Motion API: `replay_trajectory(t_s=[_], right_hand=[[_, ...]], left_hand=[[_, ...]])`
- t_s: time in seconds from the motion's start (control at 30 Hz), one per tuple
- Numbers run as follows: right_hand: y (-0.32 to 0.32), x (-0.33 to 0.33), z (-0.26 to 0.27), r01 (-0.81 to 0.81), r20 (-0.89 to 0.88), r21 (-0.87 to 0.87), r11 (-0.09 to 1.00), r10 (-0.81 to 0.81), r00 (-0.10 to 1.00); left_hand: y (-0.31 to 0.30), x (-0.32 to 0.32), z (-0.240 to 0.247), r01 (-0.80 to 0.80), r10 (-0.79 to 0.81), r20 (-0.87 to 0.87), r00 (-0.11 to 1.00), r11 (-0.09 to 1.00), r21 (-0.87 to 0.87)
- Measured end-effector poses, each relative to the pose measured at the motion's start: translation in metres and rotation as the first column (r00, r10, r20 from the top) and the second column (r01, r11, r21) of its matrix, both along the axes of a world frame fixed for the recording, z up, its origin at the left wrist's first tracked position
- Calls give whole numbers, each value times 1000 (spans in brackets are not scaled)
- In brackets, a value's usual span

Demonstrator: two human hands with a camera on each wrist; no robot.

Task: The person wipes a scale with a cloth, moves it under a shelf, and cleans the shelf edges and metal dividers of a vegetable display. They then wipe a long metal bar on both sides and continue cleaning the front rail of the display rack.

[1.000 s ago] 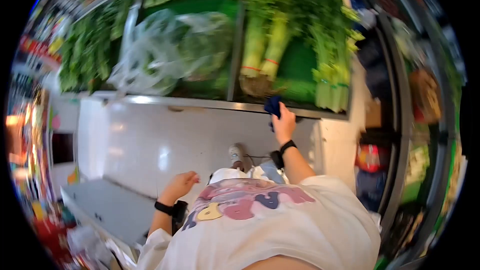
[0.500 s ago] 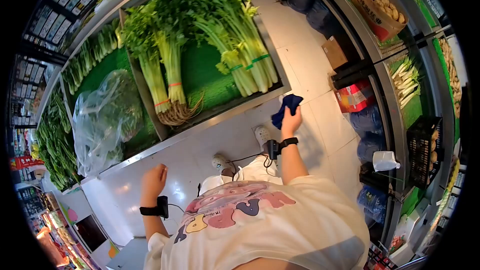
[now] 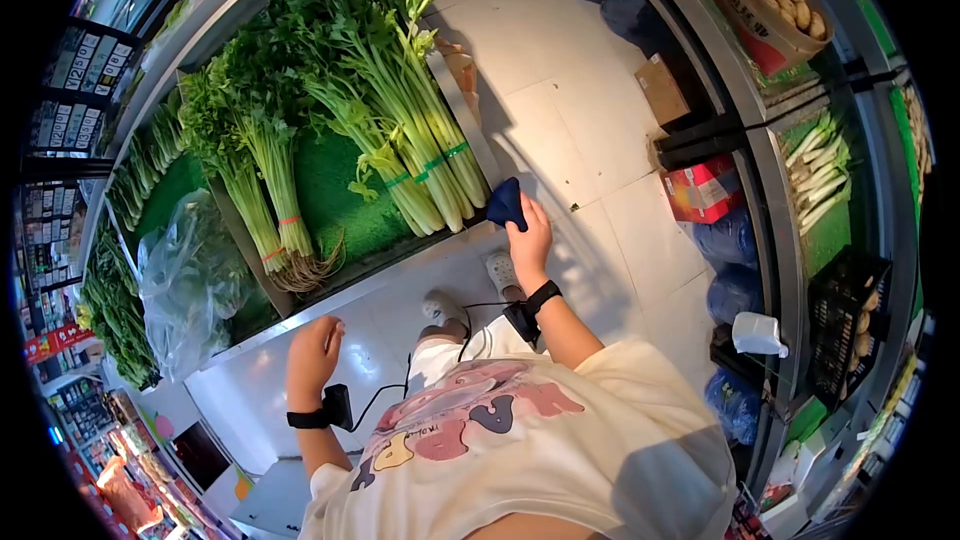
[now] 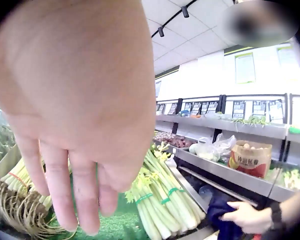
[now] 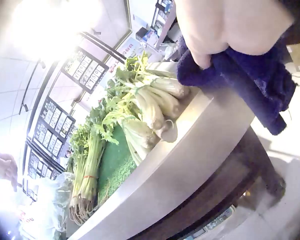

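Note:
My right hand grips a folded navy cloth at the right front corner of the vegetable stand. In the right wrist view the cloth lies against the metal rim, with a part of it hanging down the outer side. Celery bunches with green ties lie just inside that corner. My left hand hangs before the stand's front edge, holding nothing; its fingers point loosely down in the left wrist view. Red-tied celery with bushy roots lies nearer to it.
A clear plastic bag of greens fills the stand's left part. Across the tiled aisle runs another shelf with a paper sack of potatoes, leeks and a black crate. A red box stands below it.
My right hand, with the cloth, first moved rightward past the corner, then came back left to it. The view turned toward the aisle. My left hand stays idle.

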State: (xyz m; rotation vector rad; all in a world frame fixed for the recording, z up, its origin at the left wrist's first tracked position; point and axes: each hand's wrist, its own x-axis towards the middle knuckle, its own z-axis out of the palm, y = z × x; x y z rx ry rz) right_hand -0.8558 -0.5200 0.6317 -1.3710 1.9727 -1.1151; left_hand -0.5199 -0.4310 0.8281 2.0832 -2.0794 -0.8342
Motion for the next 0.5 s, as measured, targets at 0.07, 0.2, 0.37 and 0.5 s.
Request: replay_trajectory(t_s=[0.07, 0.2, 0.37, 0.5], right_hand=[[-12, -4, 4, -33, 35, 13, 999, 33, 999], [-60, -4, 8, -122, -87, 25, 992, 124, 988], [-147, 18, 38, -241, -175, -164, 956, 213, 961], [-160, 23, 30, -336, -290, -179, 925, 277, 916]], left_hand=[[8, 3, -10, -24, 23, 31, 999, 999, 25], [13, 4, -17, -49, 49, 7, 999, 997, 65], [-3, 21, -23, 2, -2, -11, 1000, 1000, -25], [-5, 41, -38, -100, 97, -36, 995, 990, -102]])
